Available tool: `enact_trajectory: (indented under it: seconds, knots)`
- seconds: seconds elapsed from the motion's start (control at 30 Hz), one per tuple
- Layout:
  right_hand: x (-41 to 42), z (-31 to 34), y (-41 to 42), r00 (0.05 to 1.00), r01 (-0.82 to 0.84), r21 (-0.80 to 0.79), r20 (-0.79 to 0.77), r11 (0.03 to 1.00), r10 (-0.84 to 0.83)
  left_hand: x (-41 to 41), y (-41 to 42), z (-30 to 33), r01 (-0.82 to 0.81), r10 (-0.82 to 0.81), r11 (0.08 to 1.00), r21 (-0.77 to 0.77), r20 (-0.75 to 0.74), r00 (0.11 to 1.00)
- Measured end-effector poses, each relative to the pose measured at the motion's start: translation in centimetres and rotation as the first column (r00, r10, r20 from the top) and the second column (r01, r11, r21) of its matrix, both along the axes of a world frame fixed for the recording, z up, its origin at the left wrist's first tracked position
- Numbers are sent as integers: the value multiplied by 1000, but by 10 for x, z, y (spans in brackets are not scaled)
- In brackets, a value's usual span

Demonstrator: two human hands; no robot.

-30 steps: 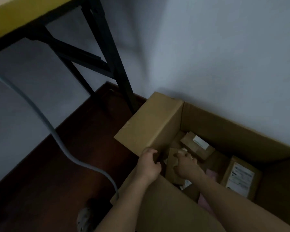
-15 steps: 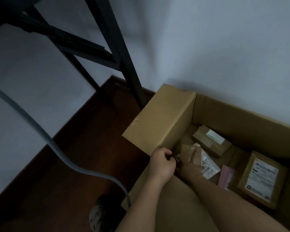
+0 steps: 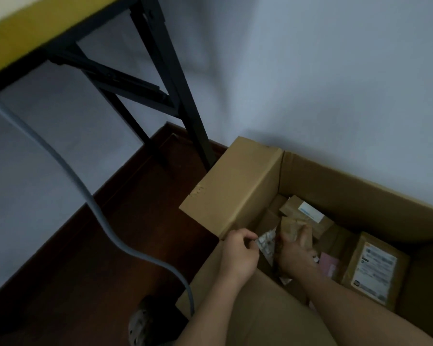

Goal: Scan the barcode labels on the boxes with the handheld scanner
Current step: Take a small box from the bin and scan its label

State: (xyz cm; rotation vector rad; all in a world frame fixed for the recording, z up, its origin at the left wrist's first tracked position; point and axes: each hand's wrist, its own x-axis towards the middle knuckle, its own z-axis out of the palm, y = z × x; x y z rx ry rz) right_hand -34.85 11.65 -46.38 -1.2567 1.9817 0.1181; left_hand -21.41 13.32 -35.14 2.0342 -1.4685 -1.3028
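A large open cardboard carton [image 3: 238, 193] stands on the floor against the wall, with several small parcels inside. My right hand [image 3: 294, 253] grips a small brown parcel [image 3: 291, 227] at the carton's left end. Its crumpled white label [image 3: 266, 243] hangs toward my left hand [image 3: 238, 255], whose curled fingers pinch the label's edge. Farther in lie a brown box with a white label [image 3: 308, 213] and, at the right, a bigger box with a printed barcode label [image 3: 375, 270]. No scanner is in sight.
A black table leg and cross braces [image 3: 178, 101] stand just left of the carton, under a yellow tabletop [image 3: 35, 28]. A grey cable [image 3: 90, 203] sweeps down across the dark wooden floor [image 3: 125, 245]. A pink packet [image 3: 329, 264] lies between the parcels.
My right hand has lifted the small brown parcel higher in the carton. My left hand has left the carton flap and now pinches the parcel's label. The camera has shifted slightly.
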Motion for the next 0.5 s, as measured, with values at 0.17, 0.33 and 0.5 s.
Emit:
enact_trajectory:
  seconds: [0.17, 0.33, 0.5]
  knots:
    - [-14, 40, -4, 999, 32, -78, 8, 996, -32, -4, 11, 21, -29, 26, 999, -46, -68, 997]
    - [-30, 78, -8, 999, 28, -144, 31, 989, -23, -10, 25, 46, -68, 62, 995, -66, -86, 994]
    - [-45, 127, -7, 997, -70, -199, 28, 977, 77, -18, 35, 75, -101, 98, 989, -106, -35, 995]
